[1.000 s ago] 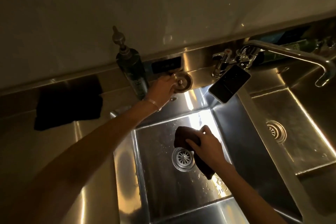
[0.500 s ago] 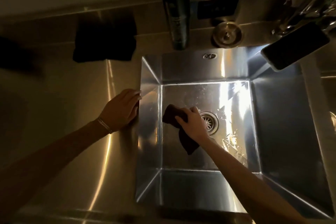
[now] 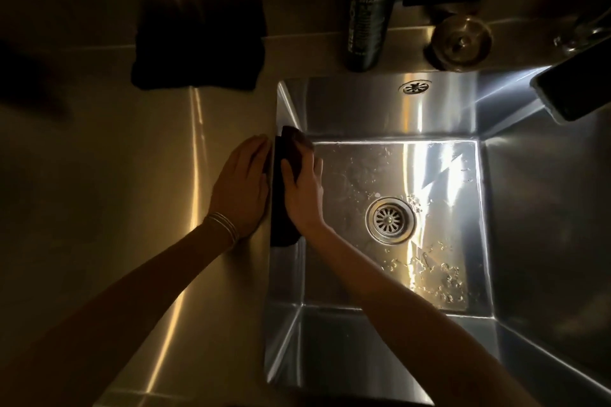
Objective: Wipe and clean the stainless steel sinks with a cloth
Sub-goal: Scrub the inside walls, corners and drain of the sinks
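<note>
A dark bottle [image 3: 368, 6] stands on the rear ledge, a metal drain plug [image 3: 461, 41] just beside it. A folded black cloth [image 3: 198, 40] lies on the worktop [image 3: 115, 175]; a phone [image 3: 575, 89] sits far right.

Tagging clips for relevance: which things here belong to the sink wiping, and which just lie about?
In use: wiping cloth, right hand holding it on the left wall of the sink; left hand resting on the counter.
Lying about: black cloth, dark bottle, sink plug, phone.

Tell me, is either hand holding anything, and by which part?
The right hand grips the dark bunched cloth near its upper end, against the left wall of the steel sink. The left hand holds nothing.
</note>
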The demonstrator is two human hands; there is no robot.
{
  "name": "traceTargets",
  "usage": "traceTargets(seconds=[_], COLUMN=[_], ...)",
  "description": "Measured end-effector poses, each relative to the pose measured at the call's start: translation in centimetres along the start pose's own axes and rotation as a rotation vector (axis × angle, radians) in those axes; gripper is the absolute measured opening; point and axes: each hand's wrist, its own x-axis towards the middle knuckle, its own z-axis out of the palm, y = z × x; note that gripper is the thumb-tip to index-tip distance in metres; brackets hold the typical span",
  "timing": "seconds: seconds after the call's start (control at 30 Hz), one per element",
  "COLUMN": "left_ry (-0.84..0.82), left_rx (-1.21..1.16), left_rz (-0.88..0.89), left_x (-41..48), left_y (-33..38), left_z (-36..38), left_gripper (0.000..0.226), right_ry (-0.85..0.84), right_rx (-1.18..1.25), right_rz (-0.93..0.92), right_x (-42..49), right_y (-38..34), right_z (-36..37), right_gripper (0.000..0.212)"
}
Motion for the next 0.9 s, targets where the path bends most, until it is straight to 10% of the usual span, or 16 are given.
traceTargets(seconds=[0.2, 0.5, 0.9], left_ry=[0.003, -0.047, 0.028], left_rx=[-0.023, -0.054, -0.084], left_rz=[0.023, 0.127, 0.152], left_x=[0.1, 1.5, 2.0], left_y=[-0.1, -0.9, -1.5], left_z=[-0.1, -1.0, -0.4], left_gripper=[0.048, 0.050, 0.048], right_ry=[-0.098, -0.066, -0.522], right_rx=[-0.259, -0.545, -0.393], right_rz=[0.069, -0.446, -0.128], right_x=[4.3, 4.0, 9.3], right_y=[2.8, 0.4, 4.1], right_z=[0.5, -1.3, -2.4], right_gripper=[0.037, 0.039, 0.097])
